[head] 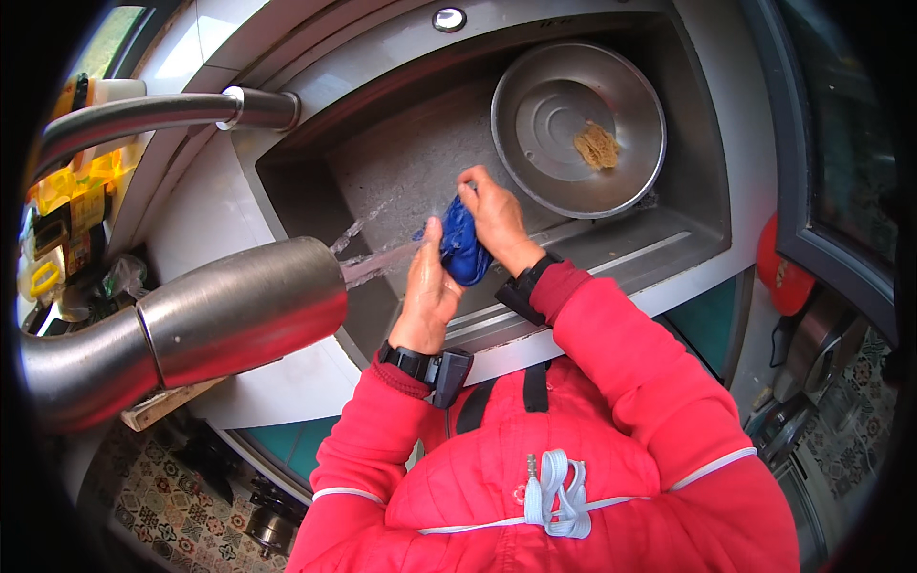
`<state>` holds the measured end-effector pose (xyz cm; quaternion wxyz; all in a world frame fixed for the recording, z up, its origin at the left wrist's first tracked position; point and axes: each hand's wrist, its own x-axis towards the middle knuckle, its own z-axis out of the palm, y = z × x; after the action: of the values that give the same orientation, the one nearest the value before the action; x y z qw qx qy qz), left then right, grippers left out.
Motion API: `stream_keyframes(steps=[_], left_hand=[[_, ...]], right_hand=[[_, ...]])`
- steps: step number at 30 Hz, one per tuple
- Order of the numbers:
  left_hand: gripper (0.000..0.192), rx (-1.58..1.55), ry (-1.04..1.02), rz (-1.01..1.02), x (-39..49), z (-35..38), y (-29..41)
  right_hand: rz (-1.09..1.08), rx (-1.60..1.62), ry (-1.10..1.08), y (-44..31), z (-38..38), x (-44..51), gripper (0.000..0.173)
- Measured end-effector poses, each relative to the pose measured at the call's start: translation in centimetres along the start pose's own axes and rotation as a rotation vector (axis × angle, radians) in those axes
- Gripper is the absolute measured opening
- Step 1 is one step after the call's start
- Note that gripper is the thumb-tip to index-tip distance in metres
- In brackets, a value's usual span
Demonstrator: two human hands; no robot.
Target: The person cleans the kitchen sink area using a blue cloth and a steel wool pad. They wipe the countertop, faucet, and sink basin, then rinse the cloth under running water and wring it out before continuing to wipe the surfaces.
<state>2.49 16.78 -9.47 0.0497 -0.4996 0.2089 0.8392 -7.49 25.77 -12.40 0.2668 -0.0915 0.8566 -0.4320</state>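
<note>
Both hands are over a stainless steel sink (401,154), gripping a wet, bunched blue cloth (464,243) between them. My left hand (428,290) holds the cloth's left side, thumb pointing up. My right hand (498,215) pinches its upper right part with curled fingers. A stream of water (380,261) runs from the brushed metal faucet head (243,308) onto the cloth and my left hand. Beyond my right hand, a round metal basin (534,129) rests in the sink. A tan scrubbing pad (597,146) lies inside it.
The large faucet neck (172,111) arches in from the left. A pale countertop (738,136) borders the sink, with a round chrome knob (449,19) at its back edge. Packages and bottles (71,208) crowd the far left. A dark-framed window pane (795,179) stands at right, near a red object (781,268).
</note>
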Motion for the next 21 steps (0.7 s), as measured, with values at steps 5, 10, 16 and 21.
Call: stream_keyframes(steps=[5, 10, 16, 21], left_hand=[[0.045, -0.022, -0.086, -0.116, 1.1, -1.7, 0.3], [0.046, -0.241, -0.164, -0.279, 2.8, -2.5, 0.1], [0.029, -0.051, 0.121, -0.105, 0.5, -0.8, -1.7], [0.052, -0.287, -0.228, -0.114, 0.3, -0.4, 0.6]], right_hand=[[-0.060, 0.294, -0.248, 0.9, 0.7, -2.1, 0.040], [-0.029, 0.051, -0.456, -3.4, -0.2, -6.2, 0.032], [-0.145, -0.286, -0.125, -4.1, -1.3, -1.6, 0.030], [-0.154, -0.186, -0.381, -5.4, -0.8, -4.4, 0.024]])
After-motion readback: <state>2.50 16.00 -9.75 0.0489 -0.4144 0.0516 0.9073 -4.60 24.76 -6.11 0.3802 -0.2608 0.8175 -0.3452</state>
